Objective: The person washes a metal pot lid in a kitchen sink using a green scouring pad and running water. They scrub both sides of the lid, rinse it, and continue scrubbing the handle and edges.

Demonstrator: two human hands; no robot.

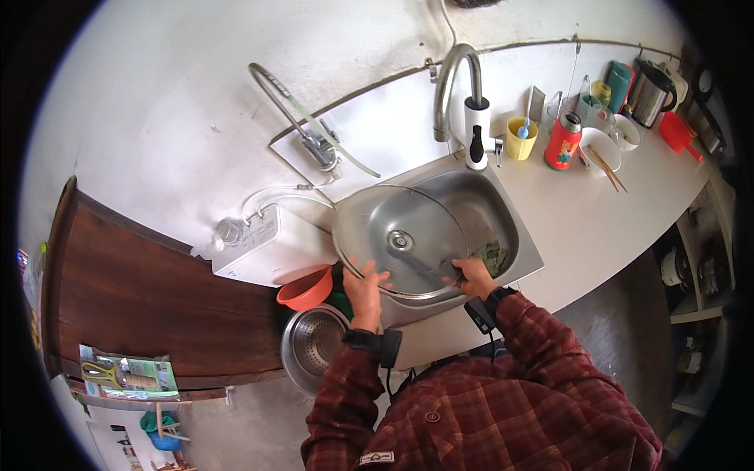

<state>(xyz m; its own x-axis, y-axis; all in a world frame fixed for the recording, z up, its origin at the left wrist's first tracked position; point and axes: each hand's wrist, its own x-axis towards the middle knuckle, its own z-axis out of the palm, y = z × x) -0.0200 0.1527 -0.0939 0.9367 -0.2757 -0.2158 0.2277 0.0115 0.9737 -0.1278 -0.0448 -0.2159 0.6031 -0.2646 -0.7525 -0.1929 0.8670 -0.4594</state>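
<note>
A large clear glass pot lid (412,265) with a metal rim is held over the stainless steel sink (527,259). My left hand (363,289) grips its near left edge, fingers spread over the glass. My right hand (475,278) holds the near right edge between thumb and fingers. A round metal fitting shows at the middle of the lid; I cannot tell whether it is the lid's own or the drain seen through the glass. Wilted green leaves (490,256) lie in the sink beside my right hand. Part of the basin is visible only through the glass.
A white-bodied curved faucet (477,132) stands behind the sink, with a second tap (321,147) at left. Near my left arm are an orange basin (307,289) and a steel colander (318,338). The right counter holds a yellow cup (521,141), a red flask (562,144) and a bowl (601,147) with chopsticks.
</note>
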